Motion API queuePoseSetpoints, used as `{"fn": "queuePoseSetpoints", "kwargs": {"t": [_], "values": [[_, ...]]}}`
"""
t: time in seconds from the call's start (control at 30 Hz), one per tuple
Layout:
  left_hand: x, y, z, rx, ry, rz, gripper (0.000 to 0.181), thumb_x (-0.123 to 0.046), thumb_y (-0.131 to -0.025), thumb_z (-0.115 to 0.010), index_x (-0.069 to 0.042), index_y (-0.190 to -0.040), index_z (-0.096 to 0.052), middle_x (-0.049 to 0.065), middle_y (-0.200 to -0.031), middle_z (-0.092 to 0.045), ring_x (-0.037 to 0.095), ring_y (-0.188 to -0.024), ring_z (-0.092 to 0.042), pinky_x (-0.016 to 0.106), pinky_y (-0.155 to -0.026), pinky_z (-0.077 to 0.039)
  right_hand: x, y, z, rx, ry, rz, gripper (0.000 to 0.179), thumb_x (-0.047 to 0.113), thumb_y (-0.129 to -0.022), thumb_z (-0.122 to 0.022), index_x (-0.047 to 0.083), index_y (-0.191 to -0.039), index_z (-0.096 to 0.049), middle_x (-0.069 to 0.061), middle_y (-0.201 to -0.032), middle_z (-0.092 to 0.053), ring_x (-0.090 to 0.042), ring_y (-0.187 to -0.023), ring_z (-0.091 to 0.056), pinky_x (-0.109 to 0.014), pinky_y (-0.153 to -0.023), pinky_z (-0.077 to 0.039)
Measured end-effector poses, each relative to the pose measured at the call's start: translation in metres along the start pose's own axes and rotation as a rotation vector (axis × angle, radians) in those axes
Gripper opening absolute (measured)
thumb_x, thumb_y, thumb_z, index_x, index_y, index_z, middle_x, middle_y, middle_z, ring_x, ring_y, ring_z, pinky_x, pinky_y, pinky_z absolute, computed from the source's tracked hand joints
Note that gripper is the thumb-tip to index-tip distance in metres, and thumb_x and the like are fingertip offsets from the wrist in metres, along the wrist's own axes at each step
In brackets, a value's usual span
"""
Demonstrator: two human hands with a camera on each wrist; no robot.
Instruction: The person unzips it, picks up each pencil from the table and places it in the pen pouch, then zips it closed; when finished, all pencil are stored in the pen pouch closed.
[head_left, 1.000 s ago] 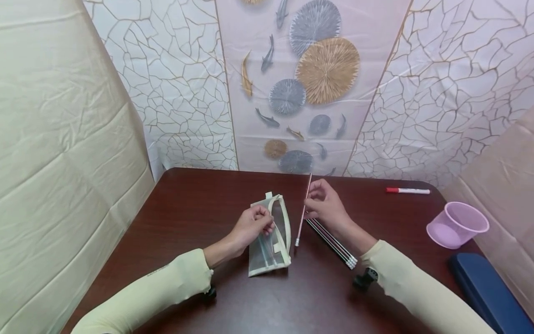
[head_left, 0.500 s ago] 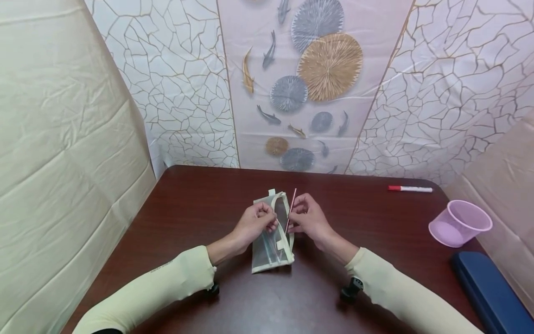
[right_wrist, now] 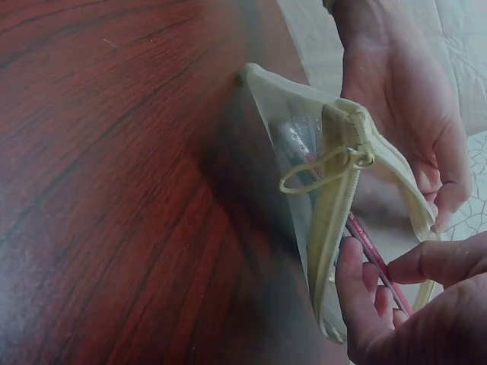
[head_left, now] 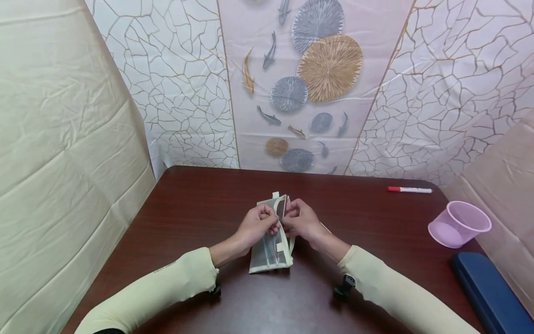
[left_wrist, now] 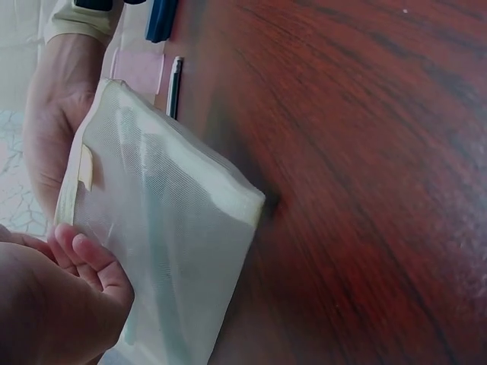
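A cream mesh pencil pouch (head_left: 260,260) lies tilted near the middle of the table, its zipped side spread apart. My left hand (head_left: 255,226) pinches one edge of that opening. With my right hand (head_left: 306,225) I grip a red pencil (right_wrist: 369,245) between thumb and fingers. Its lower part is inside the pouch, as the right wrist view shows through the mesh. Long pale blue-green shapes (left_wrist: 157,236) show inside the pouch in the left wrist view. A dark pencil (left_wrist: 175,90) lies on the table beyond; my right hand and forearm mostly hide the pencils there in the head view.
A red-capped white marker (head_left: 410,189) lies at the back right. Below it are a pink mesh cup (head_left: 448,229), tilted in view, and a dark blue case (head_left: 490,287) by the right edge. Patterned cloth (head_left: 329,69) hangs behind the table (head_left: 200,199).
My right hand has moved left with the red pencil, from beside the pouch into its opening. My left hand has kept hold of the pouch's edge.
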State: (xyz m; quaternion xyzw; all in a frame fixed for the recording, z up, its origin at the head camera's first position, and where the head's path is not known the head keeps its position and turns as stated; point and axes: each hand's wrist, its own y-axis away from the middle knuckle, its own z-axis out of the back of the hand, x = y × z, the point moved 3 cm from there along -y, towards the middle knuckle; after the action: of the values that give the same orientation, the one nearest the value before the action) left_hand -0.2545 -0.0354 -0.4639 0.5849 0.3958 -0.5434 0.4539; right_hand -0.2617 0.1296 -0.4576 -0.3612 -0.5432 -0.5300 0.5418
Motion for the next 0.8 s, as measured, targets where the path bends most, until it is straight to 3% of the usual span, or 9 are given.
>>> {"fn": "queuePoseSetpoints", "kwargs": {"t": [0.23, 0.47, 0.67, 0.8], "values": [[0.001, 0.000, 0.001, 0.002, 0.007, 0.002, 0.006, -0.005, -0.099, -0.062, -0.006, -0.096, -0.057, -0.001, -0.076, -0.069, 0.009, -0.070, -0.065, 0.023, -0.068, -0.055, 0.001, -0.003, -0.001, 0.017, 0.028, -0.012, 0.036, -0.008, -0.090, -0.060, -0.008, -0.125, -0.050, -0.015, -0.101, -0.063, -0.017, -0.076, -0.067, -0.038, -0.068, -0.066], [0.001, -0.001, -0.001, 0.026, 0.018, -0.018, 0.005, -0.006, -0.100, -0.061, -0.006, -0.096, -0.058, -0.001, -0.077, -0.069, 0.009, -0.071, -0.066, 0.022, -0.069, -0.056, -0.001, -0.002, -0.005, 0.010, 0.131, -0.008, 0.024, -0.004, -0.095, -0.064, -0.003, -0.119, -0.059, -0.013, -0.100, -0.070, -0.014, -0.076, -0.067, -0.029, -0.065, -0.061], [0.000, 0.000, 0.002, 0.017, 0.005, -0.031, 0.006, -0.008, -0.101, -0.062, -0.006, -0.096, -0.058, -0.001, -0.077, -0.070, 0.009, -0.070, -0.066, 0.023, -0.068, -0.057, 0.008, 0.004, 0.006, -0.018, 0.113, 0.054, 0.029, -0.003, -0.093, -0.067, -0.006, -0.120, -0.058, -0.020, -0.102, -0.069, -0.023, -0.077, -0.074, -0.045, -0.074, -0.067], [0.000, 0.000, 0.006, -0.002, -0.003, -0.030, 0.006, -0.007, -0.101, -0.062, -0.005, -0.096, -0.059, -0.001, -0.077, -0.070, 0.010, -0.070, -0.067, 0.024, -0.068, -0.057, 0.009, 0.008, 0.019, -0.022, 0.075, 0.087, 0.031, -0.003, -0.094, -0.067, -0.009, -0.121, -0.054, -0.024, -0.104, -0.068, -0.031, -0.085, -0.076, -0.051, -0.078, -0.066]]}}
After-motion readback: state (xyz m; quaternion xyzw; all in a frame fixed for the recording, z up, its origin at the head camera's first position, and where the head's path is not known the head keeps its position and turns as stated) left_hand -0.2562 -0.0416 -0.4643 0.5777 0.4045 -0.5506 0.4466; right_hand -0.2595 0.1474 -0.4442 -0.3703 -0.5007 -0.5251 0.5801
